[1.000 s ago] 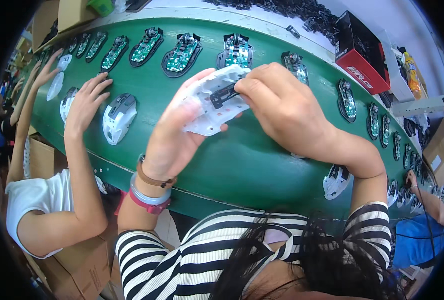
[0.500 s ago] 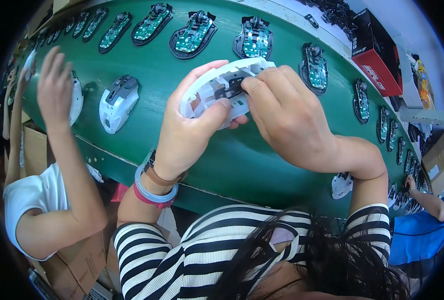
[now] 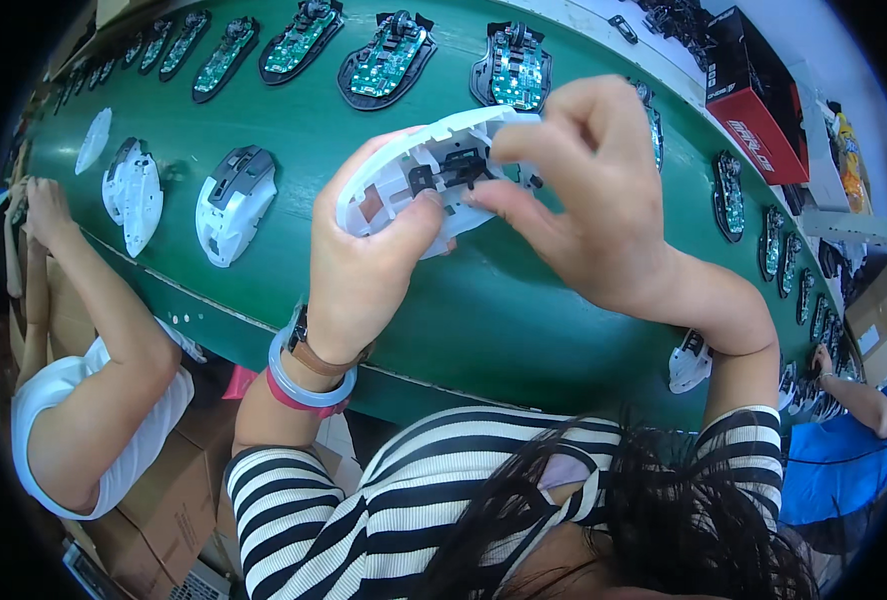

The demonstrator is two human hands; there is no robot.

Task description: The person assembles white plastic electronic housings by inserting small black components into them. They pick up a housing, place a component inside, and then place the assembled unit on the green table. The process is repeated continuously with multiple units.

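Note:
My left hand (image 3: 369, 270) grips a white computer mouse shell (image 3: 392, 186), hollow side up, with the thumb pressed on the inside. Within the shell sits a black plastic part (image 3: 456, 168). Over the shell's right end is my right hand (image 3: 609, 200); its thumb and curled forefinger are apart and nothing shows between them. The forefinger is smeared by motion, and whether the thumb touches the shell I cannot tell. To the left, a white mouse cover with a dark grey top (image 3: 236, 205) lies on the green table (image 3: 444, 345).
Mouse bases with green circuit boards (image 3: 389, 60) line the far edge and curve down the right. More white shells (image 3: 134, 195) lie at the left. A red and black box (image 3: 759, 110) stands back right. Co-workers' arms are at the left (image 3: 99, 265) and right (image 3: 854, 395).
My right fingers have come away from the black part and spread apart. The shell has shifted slightly left. The co-worker's arm at the left has drawn back, uncovering white shells.

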